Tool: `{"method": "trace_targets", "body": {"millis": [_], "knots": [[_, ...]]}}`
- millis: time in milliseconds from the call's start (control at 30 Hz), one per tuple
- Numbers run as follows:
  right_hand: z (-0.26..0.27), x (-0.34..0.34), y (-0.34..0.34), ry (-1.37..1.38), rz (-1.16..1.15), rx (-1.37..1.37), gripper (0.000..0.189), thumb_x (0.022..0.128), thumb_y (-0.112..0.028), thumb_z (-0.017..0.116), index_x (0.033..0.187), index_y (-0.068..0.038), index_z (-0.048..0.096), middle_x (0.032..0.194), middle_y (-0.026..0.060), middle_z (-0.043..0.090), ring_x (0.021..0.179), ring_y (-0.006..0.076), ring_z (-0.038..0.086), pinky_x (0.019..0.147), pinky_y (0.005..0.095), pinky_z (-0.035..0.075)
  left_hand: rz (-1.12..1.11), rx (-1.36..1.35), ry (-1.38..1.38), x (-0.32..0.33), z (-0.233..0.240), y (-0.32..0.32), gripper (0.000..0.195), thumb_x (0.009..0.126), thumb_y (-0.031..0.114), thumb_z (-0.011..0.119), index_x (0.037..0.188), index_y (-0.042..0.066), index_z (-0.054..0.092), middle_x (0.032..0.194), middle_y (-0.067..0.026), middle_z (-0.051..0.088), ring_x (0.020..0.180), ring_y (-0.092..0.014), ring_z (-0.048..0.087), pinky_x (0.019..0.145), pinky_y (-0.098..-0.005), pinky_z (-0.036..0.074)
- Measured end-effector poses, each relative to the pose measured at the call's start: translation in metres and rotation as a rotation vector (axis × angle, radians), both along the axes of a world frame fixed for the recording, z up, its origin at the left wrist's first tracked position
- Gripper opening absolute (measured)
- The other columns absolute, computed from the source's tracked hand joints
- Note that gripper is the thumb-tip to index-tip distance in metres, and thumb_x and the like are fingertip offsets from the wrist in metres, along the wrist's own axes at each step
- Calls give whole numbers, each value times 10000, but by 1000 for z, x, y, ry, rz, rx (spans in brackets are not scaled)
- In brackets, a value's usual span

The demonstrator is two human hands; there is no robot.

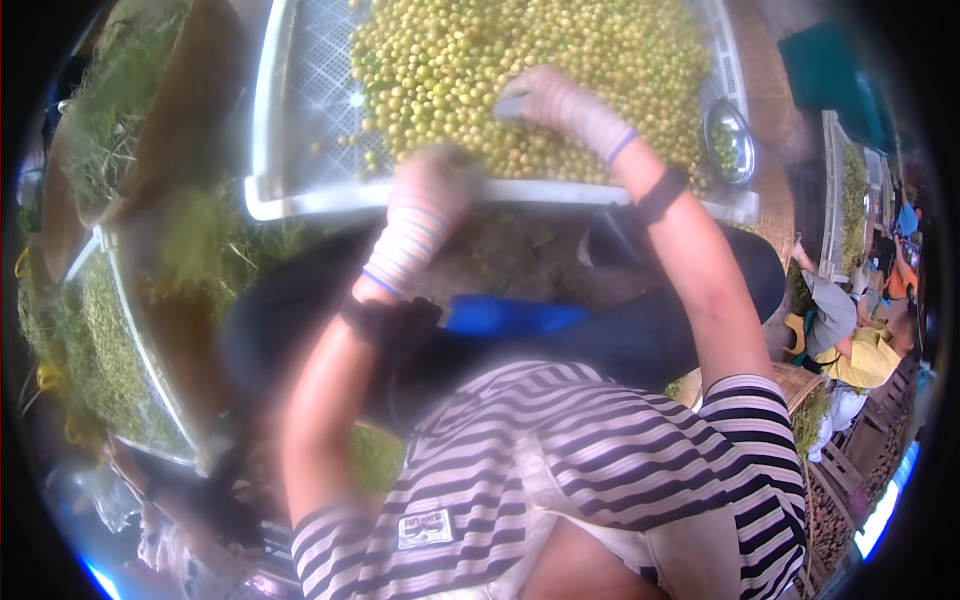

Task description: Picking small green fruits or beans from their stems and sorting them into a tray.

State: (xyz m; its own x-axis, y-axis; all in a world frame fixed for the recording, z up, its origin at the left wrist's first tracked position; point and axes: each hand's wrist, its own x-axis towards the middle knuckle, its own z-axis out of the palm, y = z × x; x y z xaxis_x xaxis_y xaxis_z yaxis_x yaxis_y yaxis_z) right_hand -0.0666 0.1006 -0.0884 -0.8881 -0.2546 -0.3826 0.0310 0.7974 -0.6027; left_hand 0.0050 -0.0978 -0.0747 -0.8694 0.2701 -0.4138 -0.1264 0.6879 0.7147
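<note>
A white plastic tray (322, 196) with a mesh bottom lies before me, holding a broad layer of small round yellow-green fruits (427, 82). My left hand (431, 184), in a pale striped knit glove, is over the tray's near rim. Motion blur hides its fingers and anything in them. My right hand (544, 97), gloved alike with greyish fingertips, is at the fruit layer with its fingers bent downward. Whether it holds any fruit cannot be made out. A round metal bowl (731, 142) with green pieces inside rests at the tray's right side.
Another white-rimmed tray (146, 337) of small green fruits lies at left, below a wicker basket (161, 112) with cut stems. Farther right are a similar tray (851, 202) and a person in yellow (866, 360). Another person's arm (127, 465) shows at lower left.
</note>
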Motion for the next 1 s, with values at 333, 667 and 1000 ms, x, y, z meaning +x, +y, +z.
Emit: {"method": "trace_targets", "body": {"millis": [333, 667, 1000], "knots": [[29, 25, -5, -297, -252, -467, 210, 766, -292, 707, 823, -90, 705, 629, -10, 552, 567, 88, 473, 519, 226, 367, 211, 706, -2, -19, -32, 23, 566, 784, 106, 677, 1300, -3, 471, 1146, -142, 604, 919, -175, 615, 825, -285, 496], [9, 27, -4, -245, -447, -598, 173, 770, -289, 658, 744, -119, 678, 593, -26, 528, 537, 73, 447, 482, 206, 337, 354, 711, 8, -22, -23, 13, 323, 798, 87, 708, 1100, 10, 622, 904, -36, 662, 776, -102, 602, 695, -226, 485], [7, 32, -6, -152, -275, -581, 189, 775, -291, 651, 772, -104, 684, 587, -30, 528, 517, 62, 445, 464, 201, 327, 242, 714, -41, -32, -26, 10, 234, 790, 67, 678, 1015, 31, 629, 827, -29, 637, 687, -87, 567, 625, -229, 479]]}}
